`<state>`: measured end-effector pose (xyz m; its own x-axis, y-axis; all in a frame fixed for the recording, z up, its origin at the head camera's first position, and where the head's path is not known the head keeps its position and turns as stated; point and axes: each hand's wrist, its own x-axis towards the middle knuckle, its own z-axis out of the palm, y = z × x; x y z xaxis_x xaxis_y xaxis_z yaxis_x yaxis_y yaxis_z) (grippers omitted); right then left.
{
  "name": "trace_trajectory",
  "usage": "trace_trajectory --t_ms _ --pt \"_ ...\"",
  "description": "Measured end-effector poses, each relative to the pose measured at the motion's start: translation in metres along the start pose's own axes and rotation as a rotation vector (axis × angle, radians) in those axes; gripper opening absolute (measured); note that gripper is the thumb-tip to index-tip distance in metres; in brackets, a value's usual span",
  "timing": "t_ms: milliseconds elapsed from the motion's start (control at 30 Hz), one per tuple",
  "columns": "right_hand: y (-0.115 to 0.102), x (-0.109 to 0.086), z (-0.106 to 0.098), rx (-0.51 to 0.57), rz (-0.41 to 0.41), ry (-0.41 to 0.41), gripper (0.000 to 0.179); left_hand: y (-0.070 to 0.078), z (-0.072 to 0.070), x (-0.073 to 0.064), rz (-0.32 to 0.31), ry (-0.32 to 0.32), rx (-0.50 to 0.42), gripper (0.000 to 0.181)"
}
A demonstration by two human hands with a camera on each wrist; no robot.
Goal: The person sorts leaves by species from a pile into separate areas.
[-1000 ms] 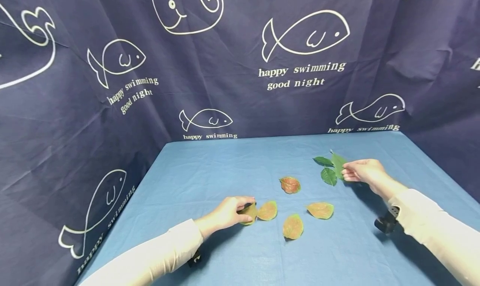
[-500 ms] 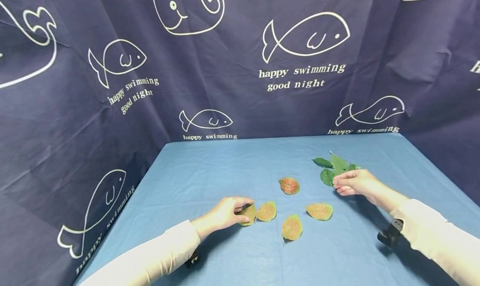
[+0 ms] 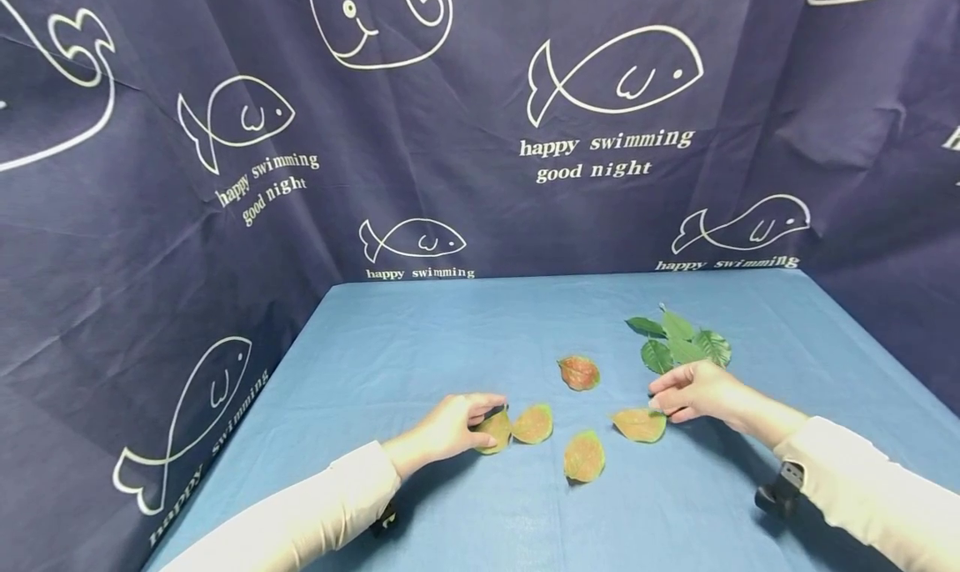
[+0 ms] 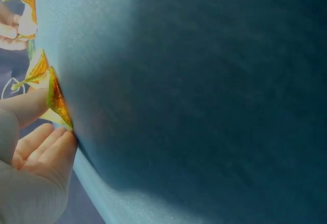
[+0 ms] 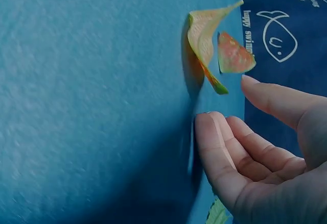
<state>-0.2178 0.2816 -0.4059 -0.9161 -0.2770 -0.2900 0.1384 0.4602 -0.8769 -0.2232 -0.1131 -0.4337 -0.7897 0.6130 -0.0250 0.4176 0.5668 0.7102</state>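
At the centre-left of the table, my left hand (image 3: 447, 426) holds a yellowish leaf (image 3: 492, 432) by its edges, thumb on the near side and fingers on the far side. The left wrist view shows this curled leaf (image 4: 57, 101) between thumb and fingertips. A second yellow-orange leaf (image 3: 533, 423) lies tip to tip with it. My right hand (image 3: 701, 398) hovers by the far right edge of another yellow-orange leaf (image 3: 639, 424). In the right wrist view, thumb and forefinger stand apart with nothing between them, and the curled leaf (image 5: 202, 38) lies just beyond the fingertips.
Several green leaves (image 3: 678, 328) lie grouped at the back right. A reddish leaf (image 3: 579, 372) sits mid-table, and a yellow-orange leaf (image 3: 584, 456) lies nearer the front. Blue cloth (image 3: 442, 330) covers the table; a dark fish-print curtain (image 3: 480, 180) hangs behind it.
My right hand has let go of a green leaf, which now lies among the others, and has come nearer and leftward to the yellow-orange leaf. My left hand has stayed almost still.
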Motion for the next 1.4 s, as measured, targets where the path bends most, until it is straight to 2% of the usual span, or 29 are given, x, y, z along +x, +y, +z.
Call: trace_trajectory --t_ms 367,667,1067,1400 --pt "-0.001 -0.004 0.013 -0.035 0.003 0.01 0.047 0.0 -0.001 0.0 -0.017 -0.001 0.071 0.052" --pt "0.002 -0.005 0.022 -0.042 -0.054 0.011 0.039 0.002 0.0 -0.001 -0.018 0.002 0.084 0.05" --pt "0.001 0.0 0.018 0.027 -0.031 0.014 0.034 0.009 -0.001 -0.003 -0.026 -0.009 0.128 0.047" --pt "-0.007 0.004 0.013 0.096 -0.042 -0.01 0.038 0.011 0.001 -0.001 -0.029 -0.014 0.183 0.05"
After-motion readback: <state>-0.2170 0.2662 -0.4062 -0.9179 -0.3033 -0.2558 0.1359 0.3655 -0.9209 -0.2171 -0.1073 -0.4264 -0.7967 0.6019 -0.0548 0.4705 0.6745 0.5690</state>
